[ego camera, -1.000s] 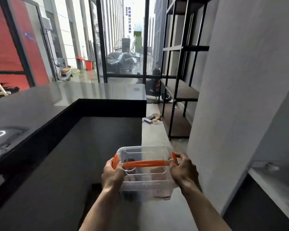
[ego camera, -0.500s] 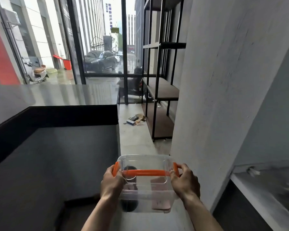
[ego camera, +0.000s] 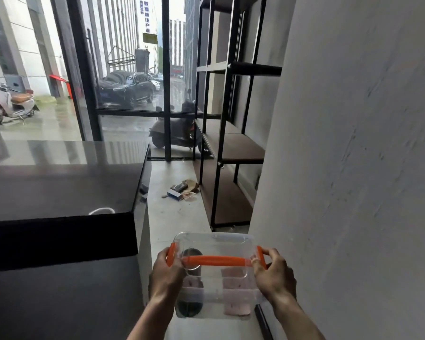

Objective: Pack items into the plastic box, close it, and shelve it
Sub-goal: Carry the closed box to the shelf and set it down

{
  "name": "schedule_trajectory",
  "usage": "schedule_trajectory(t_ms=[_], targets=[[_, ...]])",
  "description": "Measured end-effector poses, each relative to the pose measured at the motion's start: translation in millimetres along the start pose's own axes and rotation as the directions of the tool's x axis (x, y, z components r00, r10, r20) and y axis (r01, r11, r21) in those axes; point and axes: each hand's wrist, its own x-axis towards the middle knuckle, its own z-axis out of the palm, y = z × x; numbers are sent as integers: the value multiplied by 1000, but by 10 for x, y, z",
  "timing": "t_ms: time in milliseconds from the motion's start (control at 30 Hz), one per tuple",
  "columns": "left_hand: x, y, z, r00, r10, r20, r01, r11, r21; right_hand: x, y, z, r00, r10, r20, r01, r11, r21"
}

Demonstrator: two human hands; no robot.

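Note:
I carry a clear plastic box (ego camera: 216,246) with its lid on, held in the air in front of me at the bottom middle. An orange handle (ego camera: 216,260) lies across the lid and orange clips sit at both ends. My left hand (ego camera: 166,278) grips the left end and my right hand (ego camera: 274,276) grips the right end. Through the walls I see a dark round item (ego camera: 189,309) on the left and a pink item (ego camera: 236,310) on the right. A black metal shelf unit (ego camera: 231,146) with brown boards stands ahead on the right.
A dark glossy counter (ego camera: 64,177) fills the left side, its corner close to the box. A grey wall (ego camera: 353,168) runs along the right. Between them a pale floor aisle (ego camera: 167,217) leads ahead, with small litter (ego camera: 182,190) near the shelf foot. Glass windows lie beyond.
The view has swung left to right and moved forward along the aisle; the shelf unit is nearer and more central. Both hands keep the same hold on the box.

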Motion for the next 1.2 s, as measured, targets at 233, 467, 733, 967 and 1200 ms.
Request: schedule_trajectory(t_ms=[233, 467, 733, 967, 1200], targets=[[1466, 352, 654, 1000, 14, 9, -14, 998, 57, 1439, -542, 385, 1000, -6, 1, 5, 999, 34], [3106, 686, 1460, 998, 44, -42, -39, 992, 120, 3209, -1037, 935, 998, -49, 32, 47, 996, 74], [5022, 1534, 2222, 988, 43, -149, -21, 989, 146, 5348, -2021, 1483, 990, -109, 87, 98, 988, 121], [6649, 1916, 2456, 977, 56, -208, -27, 990, 139, 6773, -2864, 2184, 969, -183, 167, 166, 980, 112], [8635, 2168, 2521, 968, 58, -242, -35, 995, 98, 8180, -3862, 3343, 949, -248, 196, 227, 966, 121]])
